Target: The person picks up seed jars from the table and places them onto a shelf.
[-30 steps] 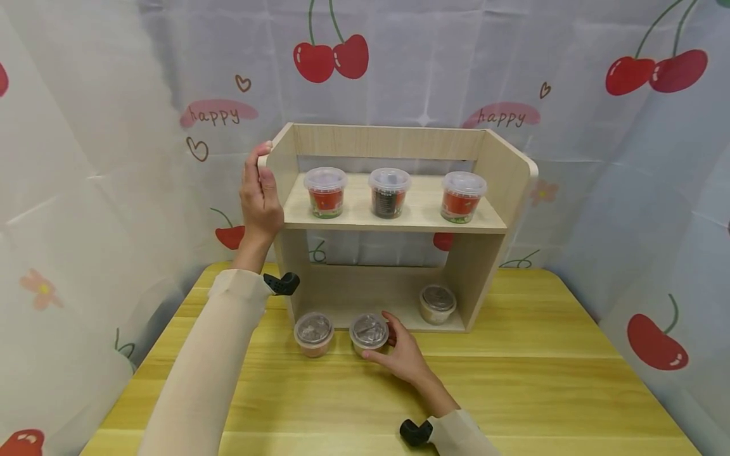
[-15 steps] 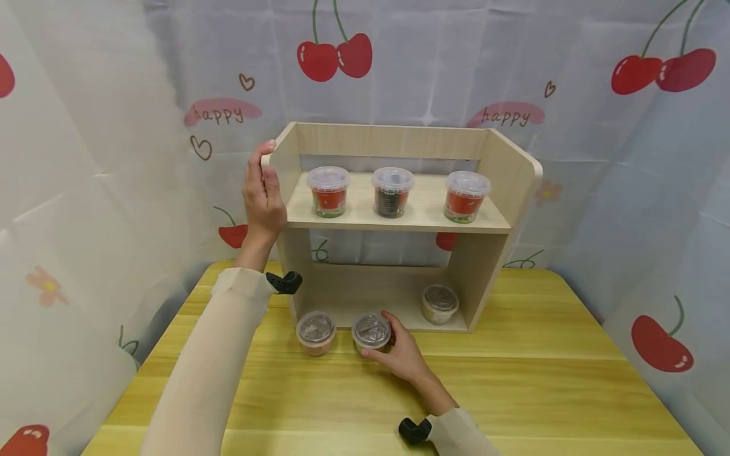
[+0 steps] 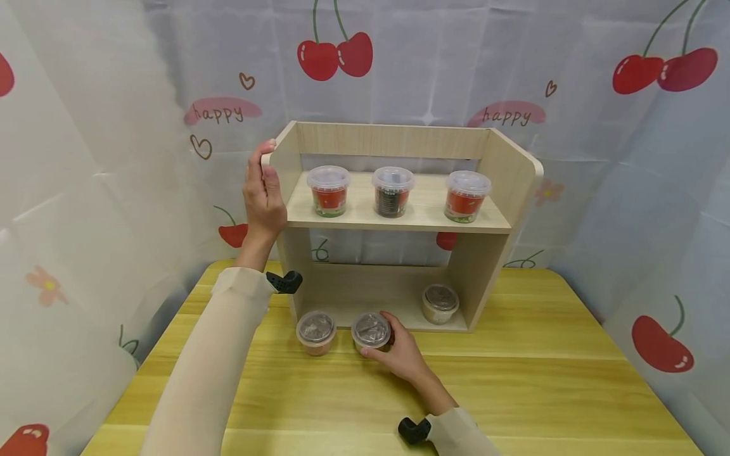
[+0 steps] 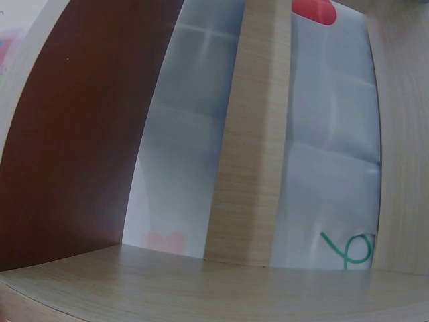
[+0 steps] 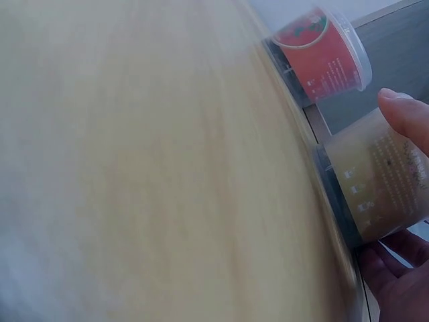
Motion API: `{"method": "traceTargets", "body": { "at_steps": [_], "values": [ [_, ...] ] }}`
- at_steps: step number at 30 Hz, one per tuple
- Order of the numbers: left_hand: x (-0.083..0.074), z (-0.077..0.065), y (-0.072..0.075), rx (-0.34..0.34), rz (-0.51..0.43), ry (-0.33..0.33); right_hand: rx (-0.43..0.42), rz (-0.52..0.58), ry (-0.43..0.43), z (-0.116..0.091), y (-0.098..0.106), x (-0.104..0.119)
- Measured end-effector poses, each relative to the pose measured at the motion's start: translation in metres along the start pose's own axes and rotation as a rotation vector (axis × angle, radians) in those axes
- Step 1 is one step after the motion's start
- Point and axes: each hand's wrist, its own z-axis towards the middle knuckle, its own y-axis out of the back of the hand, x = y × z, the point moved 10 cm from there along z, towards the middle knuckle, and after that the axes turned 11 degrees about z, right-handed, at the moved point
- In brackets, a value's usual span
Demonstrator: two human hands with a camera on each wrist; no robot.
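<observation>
My left hand (image 3: pixel 264 196) grips the upper front edge of the left side panel of a light wooden shelf (image 3: pixel 399 227). My right hand (image 3: pixel 402 351) holds a clear lidded plastic cup (image 3: pixel 371 330) on the table, in front of the shelf's lower level. In the right wrist view the thumb (image 5: pixel 409 117) and fingers lie on opposite sides of this cup (image 5: pixel 379 178), which has yellowish contents. To its left stands another lidded cup (image 3: pixel 316 334), with red on its side in the right wrist view. Neither hand shows in the left wrist view.
Three lidded cups, left (image 3: pixel 329 191), middle (image 3: pixel 393 192) and right (image 3: pixel 467 196), stand on the upper board. One more cup (image 3: pixel 440 304) sits inside the lower level at right. The yellow wooden table (image 3: pixel 542 380) extends forward; a cherry-print cloth (image 3: pixel 433 76) hangs behind.
The head view has shifted slightly, so everything sits a little further right in it. Neither hand has visibly moved relative to the shelf and cups.
</observation>
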Motion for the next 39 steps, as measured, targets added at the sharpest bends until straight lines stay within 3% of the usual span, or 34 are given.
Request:
{"method": "traceTargets", "body": {
  "at_steps": [39],
  "values": [
    [0.002,-0.001,0.0,0.011,0.015,0.027,-0.053,-0.024,-0.021,0.002,0.021,0.008]
  ]
}}
